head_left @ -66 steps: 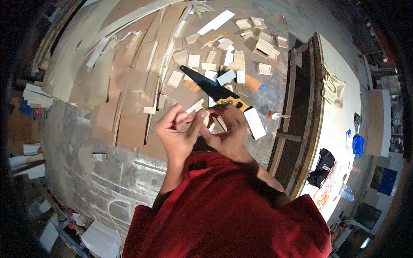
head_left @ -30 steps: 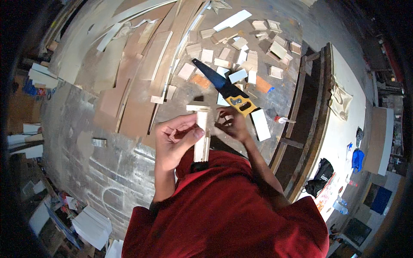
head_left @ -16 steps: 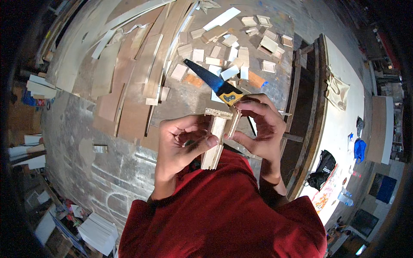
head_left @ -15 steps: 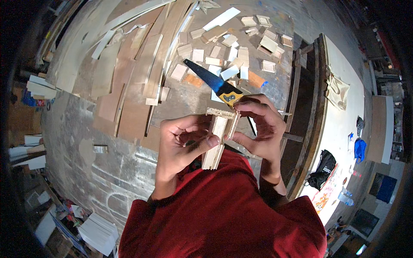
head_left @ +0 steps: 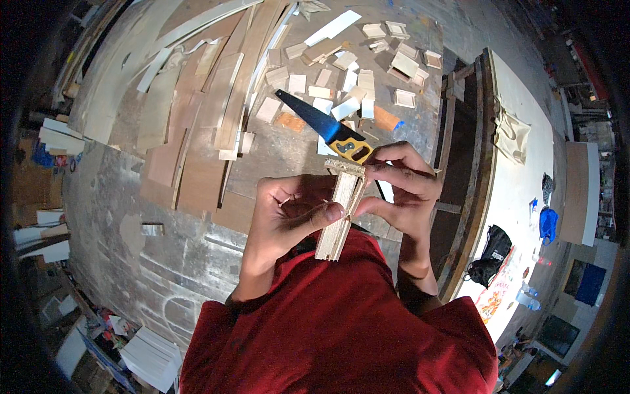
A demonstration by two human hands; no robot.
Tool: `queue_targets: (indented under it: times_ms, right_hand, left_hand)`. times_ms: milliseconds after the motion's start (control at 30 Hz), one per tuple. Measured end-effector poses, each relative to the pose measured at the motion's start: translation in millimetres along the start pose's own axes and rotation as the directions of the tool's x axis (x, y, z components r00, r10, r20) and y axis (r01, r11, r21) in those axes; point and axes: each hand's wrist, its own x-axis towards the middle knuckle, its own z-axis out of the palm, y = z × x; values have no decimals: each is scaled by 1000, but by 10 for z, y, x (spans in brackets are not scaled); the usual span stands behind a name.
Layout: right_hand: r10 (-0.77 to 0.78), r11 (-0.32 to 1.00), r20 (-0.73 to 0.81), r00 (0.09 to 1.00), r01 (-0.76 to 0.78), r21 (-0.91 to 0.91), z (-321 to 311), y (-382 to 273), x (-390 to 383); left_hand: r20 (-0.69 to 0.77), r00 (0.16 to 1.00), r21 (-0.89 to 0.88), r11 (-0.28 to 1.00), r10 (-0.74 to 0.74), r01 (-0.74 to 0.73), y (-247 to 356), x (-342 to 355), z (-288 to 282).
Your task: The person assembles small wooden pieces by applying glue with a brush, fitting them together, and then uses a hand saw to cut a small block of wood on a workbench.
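Both hands are closed on a small wooden assembly of narrow pale strips, held upright in front of my red shirt, with a short rough-edged crosspiece at its top. My left hand grips it from the left, thumb across its face. My right hand pinches its right side near the top with index finger and thumb, other fingers curled above. Just beyond, a handsaw with a black blade and yellow handle lies among scattered small wood pieces.
Long boards and sheets lie to the left on a worn grey surface. On the right, a pale board carries a cloth, a black bag, a blue item and a bottle.
My right hand came up from the right and took hold of the assembly's right side. Over the last half second, both hands and the wood moved slightly right, and the right piece drew against the upright.
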Motion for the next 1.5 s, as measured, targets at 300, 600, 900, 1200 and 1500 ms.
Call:
queue_targets:
  times_ms: [300, 600, 900, 1200, 1500]
  right_hand:
    - [102, 980, -52, 993, -92, 176, 16, -8, -50]
    - [279, 932, -59, 958, -255, 257, -9, -110, -119]
    - [422, 869, -127, 898, -361, 338, 42, -326, -72]
    - [448, 843, -138, 883, -366, 395, 20, -297, -122]
    - [437, 853, -135, 889, -363, 375, 43, -412, -98]
  left_hand:
    - [0, 1000, 42, 999, -10, 10, -24, 39, 9]
    - [3, 999, 72, 997, 41, -41, -58, 97, 31]
    - [38, 999, 52, 999, 15, -17, -107, 121, 37]
    - [44, 999, 43, 999, 16, -18, -63, 135, 67]
    - [92, 995, 8, 999, 41, -41, -91, 114, 62]
